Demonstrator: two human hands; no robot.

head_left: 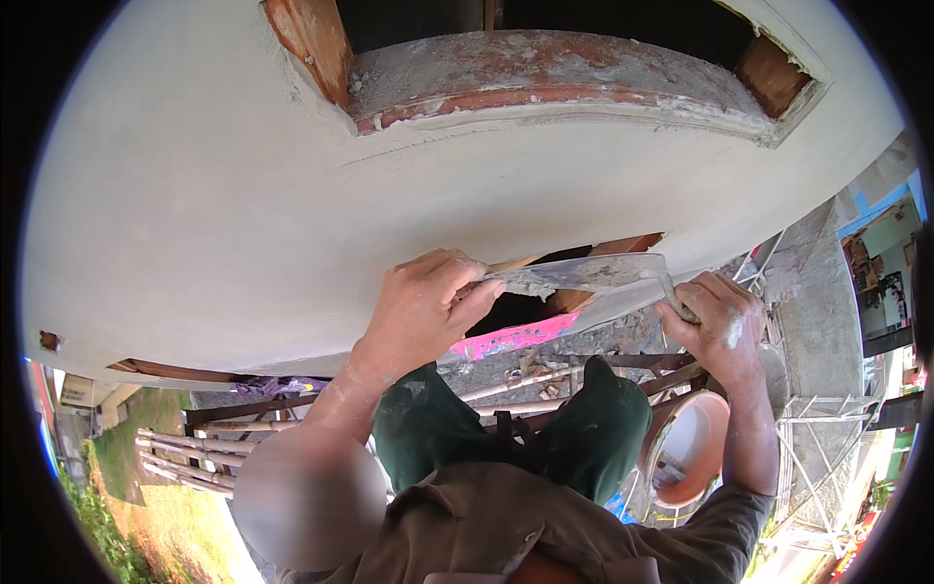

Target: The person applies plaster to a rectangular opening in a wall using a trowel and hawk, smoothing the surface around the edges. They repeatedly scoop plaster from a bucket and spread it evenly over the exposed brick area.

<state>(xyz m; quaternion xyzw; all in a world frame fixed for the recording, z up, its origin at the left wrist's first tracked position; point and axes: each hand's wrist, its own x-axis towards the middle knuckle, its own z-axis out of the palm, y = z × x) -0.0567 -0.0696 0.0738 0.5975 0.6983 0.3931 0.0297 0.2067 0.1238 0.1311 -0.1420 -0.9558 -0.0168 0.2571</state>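
Plastering trowel (608,272) held crosswise, just off the pale wall (195,214). Left hand (423,302): thumb and fingers pinching the blade's left end. Right hand (718,326): fingers wrapped round the handle. Two-ended hold presumably steadies the long blade. Grey plaster (533,289) clings near left fingers. Farther out: window sill (564,73) above, bucket (718,438) below right.

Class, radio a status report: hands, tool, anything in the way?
Right hand grips trowel by handle; left hand at blade's far end. Grey paste on trowel's lower edge. Wall opening and pink strip beyond; nothing visibly blocking the tool.
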